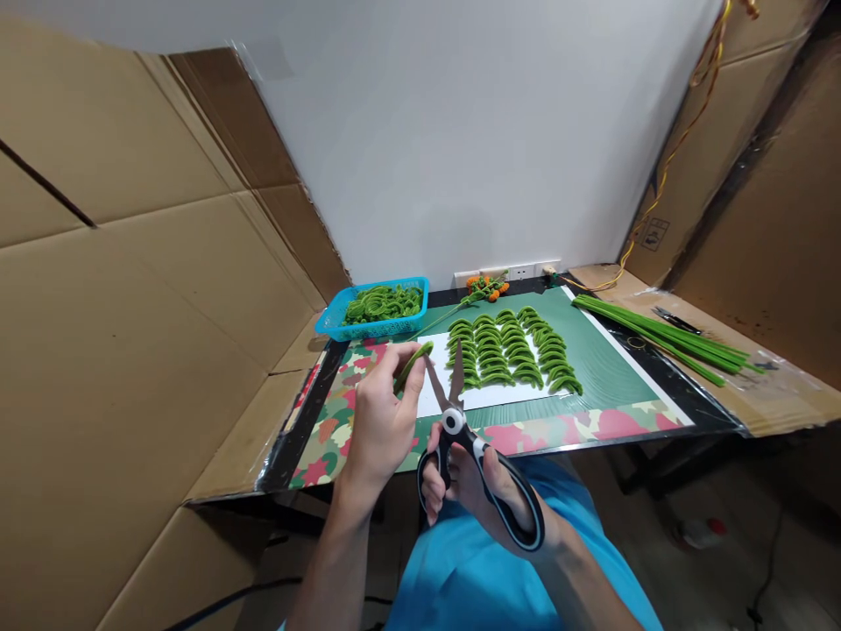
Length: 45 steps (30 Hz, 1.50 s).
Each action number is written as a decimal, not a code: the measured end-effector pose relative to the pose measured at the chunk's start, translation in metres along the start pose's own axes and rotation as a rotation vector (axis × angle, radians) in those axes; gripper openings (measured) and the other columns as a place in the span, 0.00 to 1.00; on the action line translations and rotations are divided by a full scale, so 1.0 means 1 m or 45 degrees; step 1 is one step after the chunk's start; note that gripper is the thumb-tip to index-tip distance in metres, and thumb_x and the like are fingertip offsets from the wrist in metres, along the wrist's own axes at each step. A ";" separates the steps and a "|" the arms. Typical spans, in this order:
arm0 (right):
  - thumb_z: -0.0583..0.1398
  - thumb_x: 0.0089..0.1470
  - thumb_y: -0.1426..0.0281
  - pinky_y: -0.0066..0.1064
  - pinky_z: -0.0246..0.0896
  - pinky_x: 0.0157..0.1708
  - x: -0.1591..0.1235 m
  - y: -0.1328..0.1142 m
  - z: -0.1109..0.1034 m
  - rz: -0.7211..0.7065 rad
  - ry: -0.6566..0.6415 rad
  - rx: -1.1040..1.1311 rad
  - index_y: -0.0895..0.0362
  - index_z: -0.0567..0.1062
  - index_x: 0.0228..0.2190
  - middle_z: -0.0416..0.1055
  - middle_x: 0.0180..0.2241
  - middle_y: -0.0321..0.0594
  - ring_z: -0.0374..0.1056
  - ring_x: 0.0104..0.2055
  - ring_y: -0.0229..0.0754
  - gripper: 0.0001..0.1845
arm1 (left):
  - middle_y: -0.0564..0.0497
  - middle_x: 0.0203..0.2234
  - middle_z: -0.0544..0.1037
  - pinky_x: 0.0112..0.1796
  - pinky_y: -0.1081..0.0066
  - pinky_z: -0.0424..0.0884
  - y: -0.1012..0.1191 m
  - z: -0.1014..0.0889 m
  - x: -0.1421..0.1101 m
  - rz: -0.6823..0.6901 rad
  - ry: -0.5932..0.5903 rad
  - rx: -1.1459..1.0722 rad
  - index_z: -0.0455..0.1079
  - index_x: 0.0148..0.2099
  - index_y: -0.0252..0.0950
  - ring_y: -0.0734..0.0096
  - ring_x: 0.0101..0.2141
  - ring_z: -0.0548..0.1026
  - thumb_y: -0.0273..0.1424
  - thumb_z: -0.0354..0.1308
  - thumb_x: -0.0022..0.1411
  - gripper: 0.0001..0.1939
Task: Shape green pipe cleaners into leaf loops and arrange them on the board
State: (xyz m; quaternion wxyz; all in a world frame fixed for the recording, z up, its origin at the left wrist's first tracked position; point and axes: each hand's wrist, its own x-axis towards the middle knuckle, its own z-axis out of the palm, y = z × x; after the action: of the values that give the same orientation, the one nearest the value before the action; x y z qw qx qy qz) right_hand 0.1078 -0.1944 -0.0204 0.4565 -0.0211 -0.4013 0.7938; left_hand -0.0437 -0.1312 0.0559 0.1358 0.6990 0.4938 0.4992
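My left hand (383, 416) pinches a bent green chenille stem piece (419, 353) between thumb and fingers; part of it is hidden by the hand. My right hand (473, 484) grips black-and-white scissors (453, 421) by their handles. The scissor blades are spread apart and point away from me, the left blade's tip close to the green piece. Just beyond the blades, rows of curved green chenille pieces (516, 350) lie in several columns on a white sheet (430, 401).
A blue basket (338, 331) of green pieces stands at the back left. An orange-and-green flower stem (483, 289) lies at the back. Long green stems (670, 337) and small dark-handled snips (676, 321) lie at right. Cardboard walls (164, 289) flank the green mat (608, 368).
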 end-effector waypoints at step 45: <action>0.71 0.51 0.63 0.29 0.57 0.28 0.000 -0.005 0.016 -0.086 0.245 -0.160 0.55 0.70 0.39 0.71 0.24 0.32 0.66 0.25 0.38 0.20 | 0.51 0.31 0.71 0.32 0.71 0.65 -0.030 0.022 -0.028 0.495 -0.205 -0.219 0.69 0.38 0.38 0.69 0.31 0.68 0.21 0.51 0.75 0.12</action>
State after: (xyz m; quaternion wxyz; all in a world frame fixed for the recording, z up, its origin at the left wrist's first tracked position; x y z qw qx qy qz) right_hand 0.1050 -0.2024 -0.0061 0.5173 -0.1124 -0.4051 0.7454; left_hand -0.0425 -0.1333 0.0093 0.1352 0.8044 0.2931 0.4988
